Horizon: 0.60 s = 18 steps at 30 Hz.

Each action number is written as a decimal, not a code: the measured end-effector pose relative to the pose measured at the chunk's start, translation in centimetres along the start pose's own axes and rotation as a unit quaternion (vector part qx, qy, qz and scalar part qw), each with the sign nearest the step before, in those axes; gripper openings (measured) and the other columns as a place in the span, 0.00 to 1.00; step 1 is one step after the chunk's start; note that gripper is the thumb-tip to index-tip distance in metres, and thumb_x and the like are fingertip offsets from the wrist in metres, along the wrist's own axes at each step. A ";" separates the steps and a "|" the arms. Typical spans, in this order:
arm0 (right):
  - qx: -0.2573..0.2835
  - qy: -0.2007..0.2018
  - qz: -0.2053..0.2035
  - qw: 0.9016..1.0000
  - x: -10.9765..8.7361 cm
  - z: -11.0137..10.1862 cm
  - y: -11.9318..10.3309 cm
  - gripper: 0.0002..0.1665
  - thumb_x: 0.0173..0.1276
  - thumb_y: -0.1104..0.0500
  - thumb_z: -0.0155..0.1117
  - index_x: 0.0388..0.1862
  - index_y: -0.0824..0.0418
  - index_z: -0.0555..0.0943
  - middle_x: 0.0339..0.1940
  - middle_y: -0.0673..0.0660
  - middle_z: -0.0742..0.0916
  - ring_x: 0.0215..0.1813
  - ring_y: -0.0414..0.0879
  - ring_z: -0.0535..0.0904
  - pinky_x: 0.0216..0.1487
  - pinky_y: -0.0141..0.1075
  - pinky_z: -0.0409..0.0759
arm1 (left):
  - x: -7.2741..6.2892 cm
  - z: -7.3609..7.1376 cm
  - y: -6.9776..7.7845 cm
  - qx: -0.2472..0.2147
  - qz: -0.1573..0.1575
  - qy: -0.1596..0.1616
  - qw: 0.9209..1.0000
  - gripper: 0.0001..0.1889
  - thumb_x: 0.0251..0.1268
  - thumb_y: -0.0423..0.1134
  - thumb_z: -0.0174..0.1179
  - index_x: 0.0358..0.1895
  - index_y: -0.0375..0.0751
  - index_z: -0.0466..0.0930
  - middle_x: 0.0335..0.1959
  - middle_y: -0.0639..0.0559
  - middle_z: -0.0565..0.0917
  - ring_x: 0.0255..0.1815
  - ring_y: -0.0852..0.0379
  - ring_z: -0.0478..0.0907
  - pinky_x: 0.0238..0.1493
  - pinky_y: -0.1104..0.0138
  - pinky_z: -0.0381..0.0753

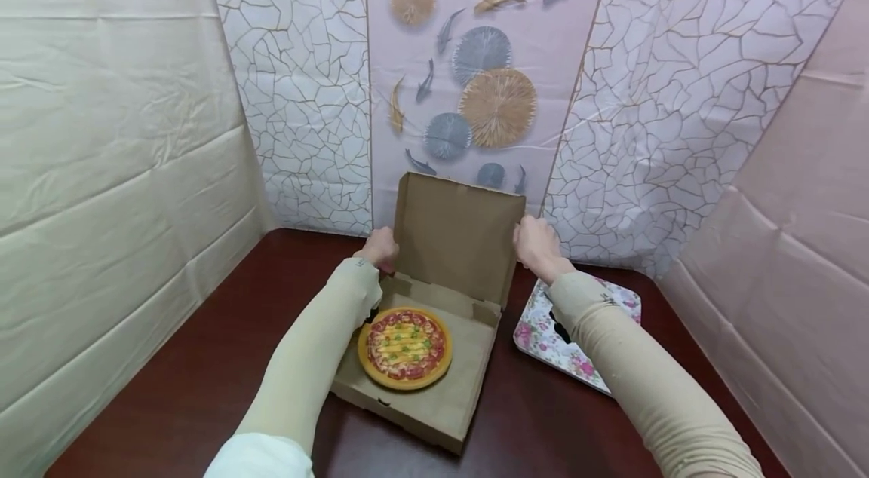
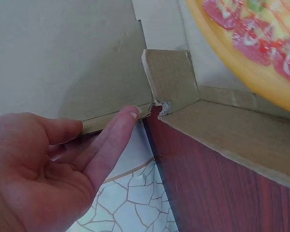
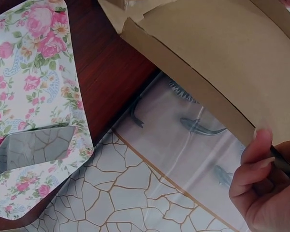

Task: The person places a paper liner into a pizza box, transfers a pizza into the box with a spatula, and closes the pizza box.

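A cardboard pizza box (image 1: 441, 399) stands on the table with its lid (image 1: 462, 237) raised. Inside the base lies a round pizza (image 1: 405, 348) with a yellow crust, red slices and green bits. My left hand (image 1: 380, 248) holds the lid's left side edge low down, near the hinge; in the left wrist view its thumb and fingers (image 2: 113, 140) meet the side flap beside a torn corner. Higher up, at the upper right corner of the lid, my right hand (image 1: 538, 243) pinches the side edge between thumb and curled fingers (image 3: 256, 169).
Right of the box lies a white floral tray (image 1: 532, 331) with a cut-out handle, partly under my right forearm. The dark red table (image 1: 224, 335) ends at a patterned cloth backdrop (image 1: 305, 86). Pale cloth walls (image 1: 102, 124) stand on both sides.
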State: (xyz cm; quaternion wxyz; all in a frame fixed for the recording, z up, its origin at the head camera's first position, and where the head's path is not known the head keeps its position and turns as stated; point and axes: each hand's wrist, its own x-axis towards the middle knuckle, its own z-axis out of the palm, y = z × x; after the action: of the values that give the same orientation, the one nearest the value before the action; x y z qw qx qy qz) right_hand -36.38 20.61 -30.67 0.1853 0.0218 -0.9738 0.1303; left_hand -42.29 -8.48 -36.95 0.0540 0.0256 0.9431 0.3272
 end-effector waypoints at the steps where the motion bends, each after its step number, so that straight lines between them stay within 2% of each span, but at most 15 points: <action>1: 0.001 0.002 0.002 1.000 0.0 0.0 0.0 0.21 0.76 0.55 0.42 0.38 0.70 0.77 0.39 0.74 0.84 0.41 0.68 0.82 0.41 0.55 0.80 | -0.1 0.0 0.0 0.001 0.005 0.001 1.000 0.16 0.72 0.30 0.42 0.56 0.27 0.71 0.60 0.28 0.75 0.30 0.49 0.88 0.35 0.62 0.86; 4: 0.007 0.003 0.004 1.000 0.2 0.1 0.2 0.21 0.77 0.55 0.42 0.40 0.70 0.76 0.40 0.74 0.84 0.42 0.68 0.82 0.41 0.55 0.80 | -0.3 0.0 -0.1 0.012 0.019 0.001 1.000 0.16 0.72 0.31 0.42 0.56 0.27 0.72 0.55 0.30 0.79 0.32 0.50 0.88 0.32 0.65 0.85; 7: 0.013 0.007 0.005 1.000 0.3 0.0 0.2 0.21 0.77 0.54 0.42 0.41 0.70 0.76 0.39 0.74 0.84 0.42 0.68 0.82 0.41 0.55 0.79 | -0.2 -0.1 -0.1 0.023 0.023 0.001 0.999 0.15 0.72 0.32 0.41 0.52 0.28 0.74 0.47 0.33 0.83 0.33 0.49 0.86 0.32 0.65 0.84; 13: 0.016 0.016 -0.003 1.000 0.5 0.1 0.3 0.21 0.78 0.53 0.43 0.41 0.70 0.77 0.39 0.74 0.84 0.40 0.68 0.82 0.39 0.55 0.79 | 0.1 -0.1 -0.4 0.009 0.037 -0.002 0.999 0.14 0.72 0.32 0.41 0.50 0.29 0.73 0.46 0.33 0.82 0.32 0.50 0.87 0.34 0.65 0.84; 18: 0.020 0.029 -0.008 0.999 0.8 0.4 0.6 0.22 0.77 0.52 0.45 0.34 0.69 0.77 0.37 0.75 0.84 0.39 0.68 0.82 0.38 0.55 0.78 | 0.4 -0.1 -0.5 0.007 0.038 0.000 0.999 0.13 0.70 0.31 0.41 0.44 0.29 0.76 0.40 0.34 0.85 0.28 0.52 0.87 0.32 0.65 0.84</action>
State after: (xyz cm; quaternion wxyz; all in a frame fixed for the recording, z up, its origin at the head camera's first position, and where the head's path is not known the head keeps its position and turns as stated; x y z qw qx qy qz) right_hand -37.36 21.05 -30.86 0.2136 0.0300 -0.9651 0.1485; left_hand -42.74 -8.92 -37.25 0.0413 0.0619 0.9437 0.3224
